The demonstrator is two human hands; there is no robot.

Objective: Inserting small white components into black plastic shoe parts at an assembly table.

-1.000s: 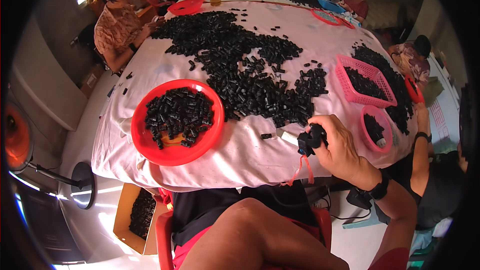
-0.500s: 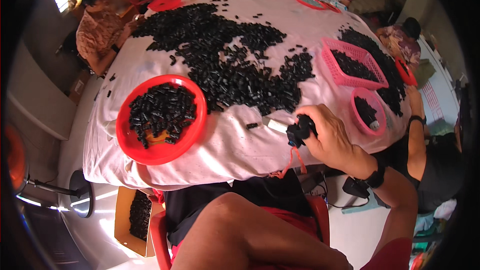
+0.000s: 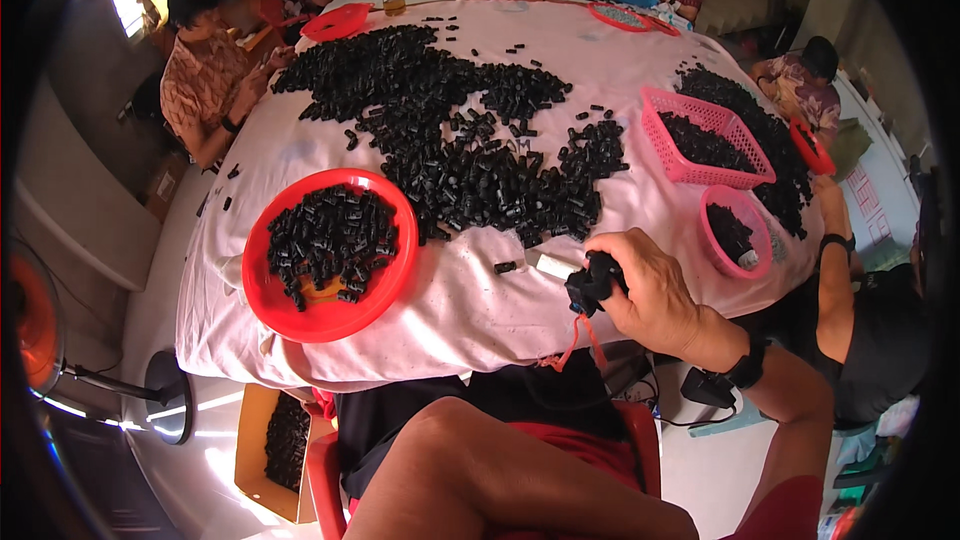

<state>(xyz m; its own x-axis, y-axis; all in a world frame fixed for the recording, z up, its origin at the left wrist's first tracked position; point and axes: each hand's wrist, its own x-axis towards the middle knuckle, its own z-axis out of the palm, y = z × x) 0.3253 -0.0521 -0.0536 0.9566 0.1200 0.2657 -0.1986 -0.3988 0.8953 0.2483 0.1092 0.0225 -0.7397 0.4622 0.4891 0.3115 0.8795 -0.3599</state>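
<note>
My right hand reaches over the near edge of the cloth-covered table, fingers closed around a black, lumpy object whose exact kind I cannot make out. From it hangs an orange-red cord. A short white piece lies against its left side; I cannot tell whether the two are joined. One small black cylindrical part rests on the cloth just left of that. Beyond spreads a large heap of similar black parts. To the left stands a red round tray partly filled with them. My left hand does not show.
At right stand a pink mesh basket and a pink round bowl, both holding black parts. A cardboard box with more parts is on the floor near a fan. Other people sit around the table; one person's arm is close on my right.
The whole view has shifted slightly, so the table's things appear a little lower. My right hand keeps its grip on the black object. The person at left has moved their hands.
</note>
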